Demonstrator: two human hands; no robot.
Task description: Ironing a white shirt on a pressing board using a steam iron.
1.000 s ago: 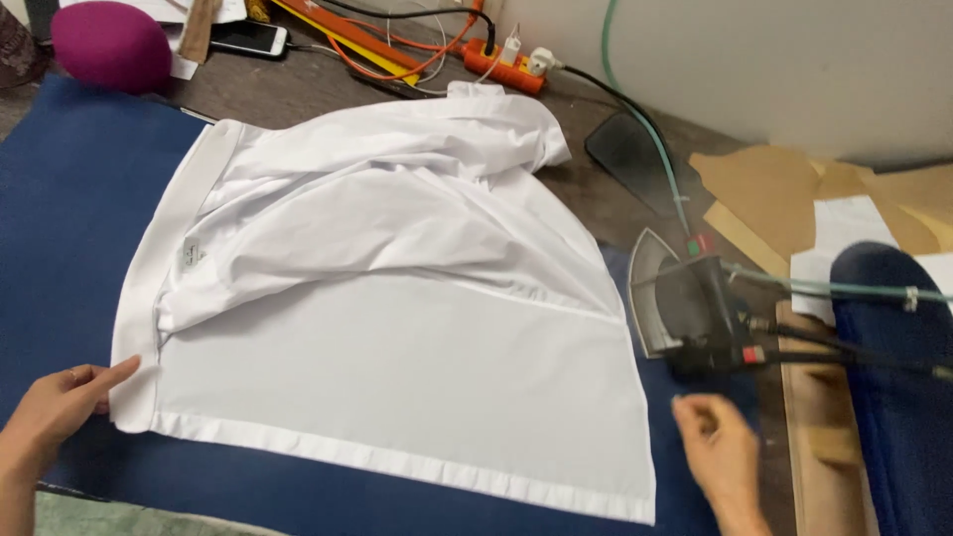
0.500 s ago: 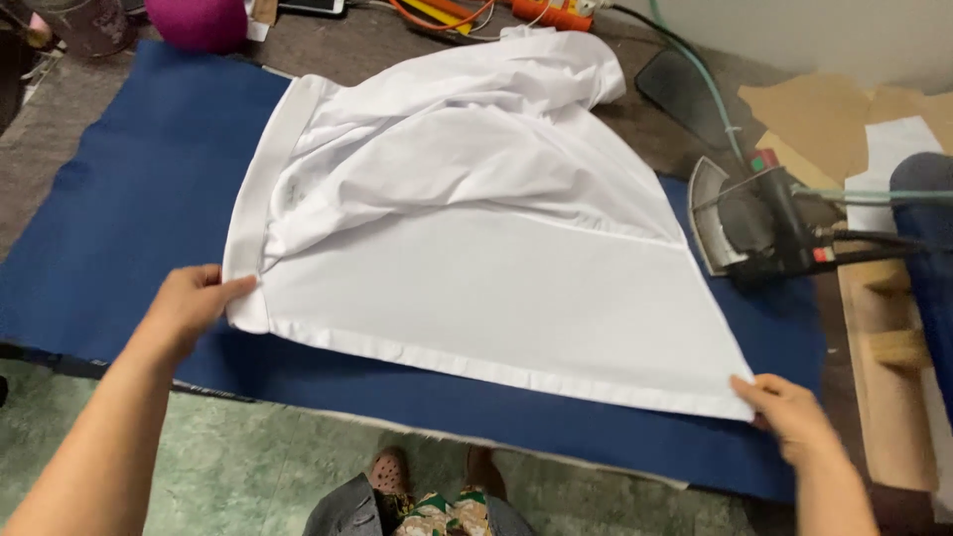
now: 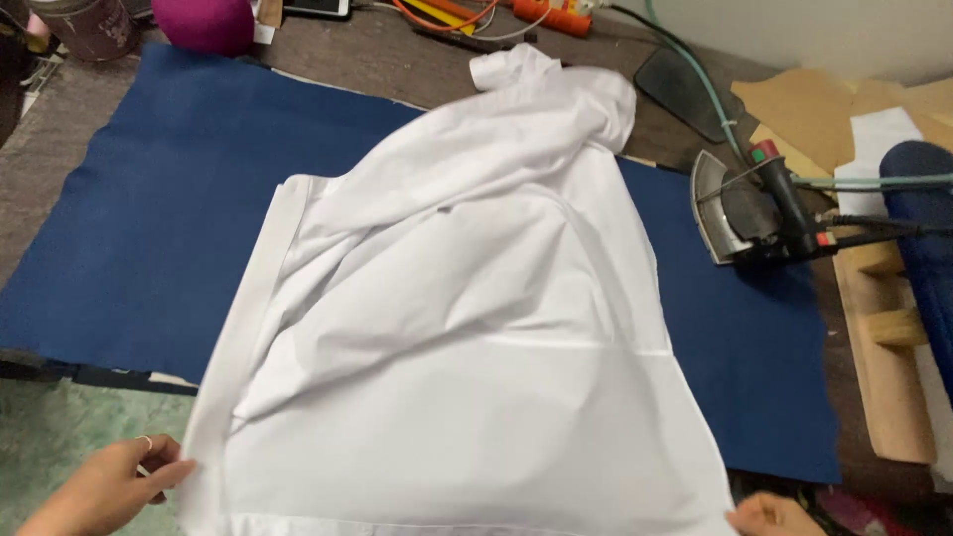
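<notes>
Brown surface [image 3: 397,69] fills most of my view, worn and dull, with one blue cloth [image 3: 149,228] spread flat over its middle. Beyond the near edge of the cloth I see a strip of pale green floor [image 3: 69,427] at lower left. A light wall [image 3: 814,30] closes the far side at upper right.

On the cloth lies one white shirt [image 3: 467,337], rumpled at the far end and smoother toward me, its near hem hanging past the edge of the cloth. My left hand [image 3: 104,486] pinches the shirt's near left corner between thumb and fingers, with a ring on one finger. My right hand [image 3: 769,516] shows only in part at the bottom edge, touching the near right corner; I cannot tell how its fingers close.

One iron [image 3: 749,208] lies tipped on its side at the right edge of the cloth, soleplate facing the shirt, well apart from both hands. A green hose [image 3: 695,69] and a dark cord run off from it. Right of it I count one wooden rack [image 3: 884,337] and one dark blue padded roll [image 3: 923,218].

Along the far side I count one magenta rounded thing [image 3: 204,22], one dark jar [image 3: 89,25], one orange power strip [image 3: 556,15] and several brown card pieces [image 3: 804,99].
</notes>
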